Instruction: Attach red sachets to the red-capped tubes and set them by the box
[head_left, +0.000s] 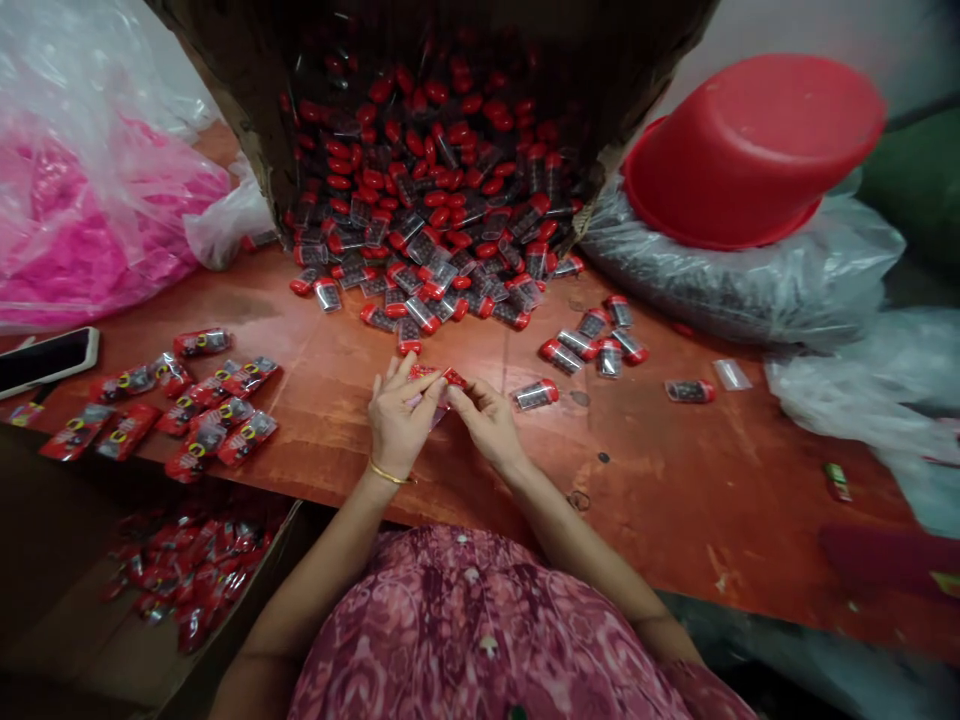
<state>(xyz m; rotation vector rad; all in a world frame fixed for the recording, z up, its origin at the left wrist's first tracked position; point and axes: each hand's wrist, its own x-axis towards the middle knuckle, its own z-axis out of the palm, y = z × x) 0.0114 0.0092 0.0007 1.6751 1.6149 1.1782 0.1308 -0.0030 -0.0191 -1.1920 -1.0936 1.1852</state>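
Your left hand (397, 415) and right hand (487, 420) meet over the brown table (675, 480), just on your side of the big cardboard box (247, 90) that lies tipped toward you. Both hands are closed with pinched fingertips on one small red-capped vial (444, 378), which sits between them along with a bit of clear wrapper; how the wrapper lies around it you cannot tell, because your fingers cover most of it. The held vial is near the front edge of the heap of vials (435, 200) that spills out of the box mouth onto the table. To the right of the box mouth, a few loose vials (592, 340) lie scattered, and one more (536, 394) rests just beside your right hand. Further right of the box, a red plastic basin (750, 150) rests on its side on a bulging clear bag of dark pieces (750, 280). To the left of the box sits a clear bag of pink material (82, 230), and in front of that bag a phone (45, 360) lies flat at the table edge. Between the phone and your left hand, a cluster of finished red packets (202, 415) lies on the table. Below that edge, well left of the box, an open carton (67, 640) holds more red packets (187, 570).
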